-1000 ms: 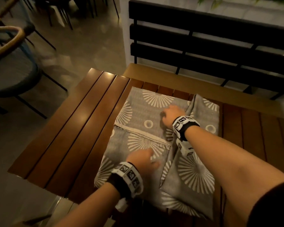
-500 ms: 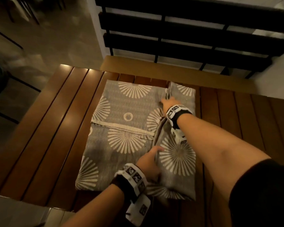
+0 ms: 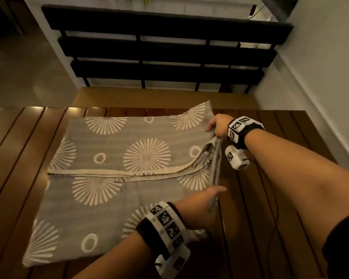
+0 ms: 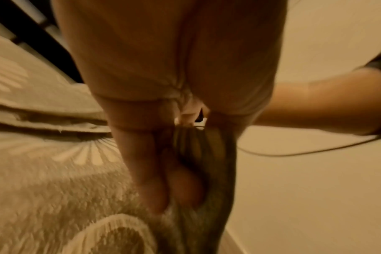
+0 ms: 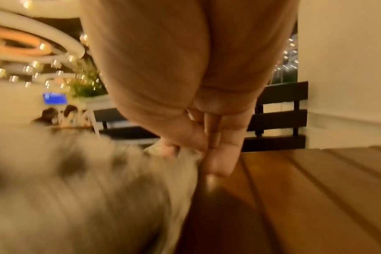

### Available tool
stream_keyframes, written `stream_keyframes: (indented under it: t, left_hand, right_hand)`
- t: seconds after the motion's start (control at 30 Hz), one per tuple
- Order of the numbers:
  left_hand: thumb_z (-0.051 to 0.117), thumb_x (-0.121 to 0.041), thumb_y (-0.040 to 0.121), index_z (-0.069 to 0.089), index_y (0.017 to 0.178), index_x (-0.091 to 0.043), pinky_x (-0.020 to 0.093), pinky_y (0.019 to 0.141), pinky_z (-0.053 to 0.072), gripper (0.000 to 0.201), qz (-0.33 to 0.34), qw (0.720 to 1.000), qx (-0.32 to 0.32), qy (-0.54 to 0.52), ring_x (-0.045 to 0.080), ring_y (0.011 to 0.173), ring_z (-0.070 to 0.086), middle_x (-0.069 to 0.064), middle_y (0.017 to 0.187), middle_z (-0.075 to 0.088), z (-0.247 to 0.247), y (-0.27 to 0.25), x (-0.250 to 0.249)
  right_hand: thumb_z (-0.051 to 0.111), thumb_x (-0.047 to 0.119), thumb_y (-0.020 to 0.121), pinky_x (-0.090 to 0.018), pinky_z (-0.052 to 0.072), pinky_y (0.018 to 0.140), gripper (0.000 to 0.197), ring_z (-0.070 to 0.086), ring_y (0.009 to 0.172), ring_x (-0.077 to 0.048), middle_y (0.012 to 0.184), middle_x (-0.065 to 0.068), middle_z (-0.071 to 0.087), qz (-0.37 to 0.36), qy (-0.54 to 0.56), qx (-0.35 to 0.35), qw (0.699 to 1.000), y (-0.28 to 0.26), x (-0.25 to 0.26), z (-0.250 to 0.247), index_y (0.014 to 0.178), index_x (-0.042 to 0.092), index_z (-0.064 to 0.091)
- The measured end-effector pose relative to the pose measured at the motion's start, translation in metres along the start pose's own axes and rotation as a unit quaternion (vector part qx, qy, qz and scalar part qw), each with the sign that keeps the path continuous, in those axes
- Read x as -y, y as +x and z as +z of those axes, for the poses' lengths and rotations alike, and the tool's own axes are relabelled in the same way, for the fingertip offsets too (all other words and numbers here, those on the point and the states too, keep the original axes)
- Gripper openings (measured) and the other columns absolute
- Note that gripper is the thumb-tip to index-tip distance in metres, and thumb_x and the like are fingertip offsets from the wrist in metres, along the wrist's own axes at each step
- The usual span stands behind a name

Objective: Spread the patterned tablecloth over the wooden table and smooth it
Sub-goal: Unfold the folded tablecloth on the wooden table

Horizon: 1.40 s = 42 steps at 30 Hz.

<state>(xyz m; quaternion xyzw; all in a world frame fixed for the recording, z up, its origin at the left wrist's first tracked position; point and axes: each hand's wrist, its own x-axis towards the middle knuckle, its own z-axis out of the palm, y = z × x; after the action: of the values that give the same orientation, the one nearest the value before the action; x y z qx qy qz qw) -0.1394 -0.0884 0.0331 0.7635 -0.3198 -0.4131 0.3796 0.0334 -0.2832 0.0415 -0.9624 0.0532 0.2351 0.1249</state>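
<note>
The folded tablecloth (image 3: 113, 178) lies centrally on the surface (image 3: 270, 198); its 3 o'clock edge is pinched by the right hand (image 3: 218, 125) and left hand (image 3: 199, 206). Uneven pulling could bunch it.

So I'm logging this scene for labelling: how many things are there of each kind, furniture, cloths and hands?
Furniture: 2, the brown slatted wooden table and the black slatted bench.
Cloths: 1, the grey tablecloth with white sunburst pattern.
Hands: 2, left hand and right hand, both gripping its edge.
Total: 5.

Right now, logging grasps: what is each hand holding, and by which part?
Both grip the tablecloth by its lifted right-side edge: right hand at the far end, left hand nearer.
</note>
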Motion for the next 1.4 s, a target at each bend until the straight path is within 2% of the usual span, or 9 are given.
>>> stream_keyframes:
  t: [0.17,0.3,0.43,0.63,0.87,1.03,1.17,1.27,1.4]
  left_hand:
    - [0.062,-0.027,0.09,0.02,0.15,-0.03,0.027,0.102,0.038,0.073,-0.066,0.992,0.097,-0.052,0.02,0.13,0.046,0.003,0.151,0.036,0.055,0.059,-0.005]
    - [0.05,-0.039,0.082,0.054,0.13,-0.018,0.034,0.102,0.042,0.053,-0.067,0.984,-0.137,0.088,0.02,0.119,0.053,0.004,0.129,0.057,0.053,0.065,0.03]
    - [0.056,-0.063,0.077,0.02,0.147,-0.034,0.051,0.118,0.011,0.084,-0.268,0.89,-0.236,0.283,0.035,0.146,0.009,0.007,0.159,0.016,0.028,0.041,0.075]
    - [0.048,-0.089,0.059,-0.014,0.142,-0.053,0.065,0.113,0.006,0.11,-0.361,0.883,-0.171,0.245,0.042,0.143,-0.019,0.002,0.159,-0.021,0.013,0.039,0.1]
    - [0.042,-0.09,0.062,-0.007,0.144,-0.05,0.065,0.11,0.012,0.104,-0.302,0.894,-0.125,0.307,0.05,0.142,-0.006,0.005,0.161,-0.012,0.026,0.082,0.064]
    - [0.036,-0.083,0.073,-0.004,0.146,-0.047,0.059,0.113,0.014,0.09,-0.159,0.92,-0.082,0.348,0.044,0.143,0.004,0.005,0.161,0.0,0.051,0.097,0.053]
    - [0.044,-0.07,0.078,0.016,0.146,-0.043,0.046,0.114,0.025,0.078,-0.078,0.952,-0.172,0.242,0.03,0.14,0.025,0.004,0.154,0.027,0.029,0.082,0.059]
    - [0.051,-0.054,0.085,0.033,0.142,-0.027,0.044,0.111,0.029,0.066,-0.177,0.894,-0.298,0.284,0.03,0.133,0.031,0.007,0.148,0.033,-0.021,0.055,0.084]
    - [0.056,-0.057,0.08,0.041,0.133,-0.021,0.05,0.108,0.032,0.065,-0.332,0.852,-0.325,0.243,0.038,0.13,0.033,0.013,0.144,0.036,-0.068,0.021,0.128]
  right_hand:
    - [0.052,0.005,0.087,-0.042,0.048,0.098,0.039,0.054,0.118,-0.034,0.137,-0.012,0.045,0.001,-0.171,0.053,0.984,0.004,-0.077,0.014,0.121,0.02,0.063]
    - [0.044,0.019,0.093,-0.043,0.042,0.103,0.04,0.044,0.124,-0.028,0.14,-0.006,0.042,-0.142,-0.122,-0.01,0.982,-0.002,-0.091,0.041,0.131,0.022,0.055]
    - [0.042,0.046,0.095,-0.047,0.029,0.114,0.054,0.026,0.141,-0.029,0.156,-0.006,0.026,-0.256,-0.116,0.024,0.959,-0.007,-0.071,0.081,0.145,0.029,0.035]
    - [0.047,0.055,0.092,-0.049,0.006,0.12,0.075,0.001,0.148,-0.03,0.162,-0.004,-0.005,-0.214,-0.136,0.074,0.964,-0.008,-0.063,0.118,0.152,0.037,0.006]
    - [0.07,0.036,0.08,-0.049,0.024,0.116,0.076,0.02,0.144,-0.031,0.159,-0.007,0.015,-0.118,-0.113,0.034,0.986,-0.024,-0.095,0.101,0.144,0.026,0.029]
    - [0.077,0.02,0.067,-0.043,0.039,0.104,0.069,0.039,0.129,-0.031,0.141,-0.005,0.03,-0.034,-0.104,0.037,0.993,-0.051,-0.143,0.098,0.125,0.027,0.039]
    - [0.077,0.02,0.064,-0.049,0.041,0.104,0.073,0.035,0.133,-0.036,0.15,-0.005,0.019,0.015,-0.087,0.092,0.992,-0.07,-0.17,0.092,0.123,0.032,0.037]
    - [0.073,0.018,0.065,-0.044,0.05,0.094,0.06,0.048,0.116,-0.032,0.138,-0.005,0.029,0.036,-0.039,0.099,0.994,-0.077,-0.17,0.089,0.114,0.03,0.042]
    - [0.067,0.023,0.07,-0.043,0.054,0.08,0.038,0.052,0.087,-0.028,0.119,-0.008,0.036,0.062,-0.039,0.07,0.995,-0.074,-0.15,0.092,0.101,0.023,0.044]
